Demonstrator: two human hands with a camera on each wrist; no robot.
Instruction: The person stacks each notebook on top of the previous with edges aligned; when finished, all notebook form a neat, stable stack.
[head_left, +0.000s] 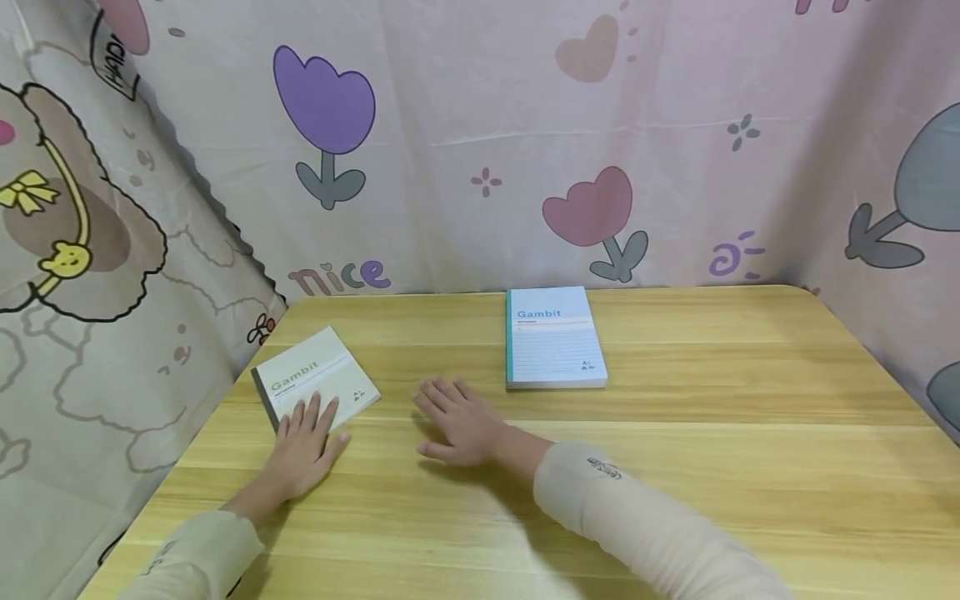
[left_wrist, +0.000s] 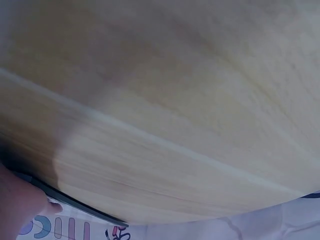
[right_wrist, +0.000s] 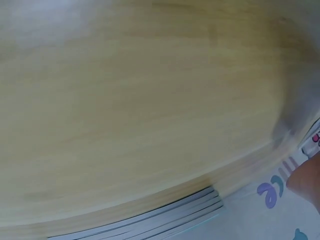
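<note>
A cream Gambit notebook (head_left: 318,373) with a dark spine lies turned at an angle on the left of the table. My left hand (head_left: 302,454) has its fingers spread and straight, with the fingertips over the notebook's near edge. Farther right, my right hand (head_left: 463,423) is spread flat just above or on the wood, holding nothing. Beyond it sits a pile of white and blue Gambit notebooks (head_left: 557,337) with a teal spine; its layered edges (right_wrist: 165,220) show in the right wrist view. Only part of the left hand (left_wrist: 20,205) appears in its wrist view, beside a dark notebook spine (left_wrist: 75,202).
The wooden table (head_left: 712,483) reaches back to a patterned curtain (head_left: 457,108). Another curtain (head_left: 82,350) hangs along the table's left edge, close to the cream notebook. Both forearms, in pale sleeves (head_left: 637,517), come in from the near side.
</note>
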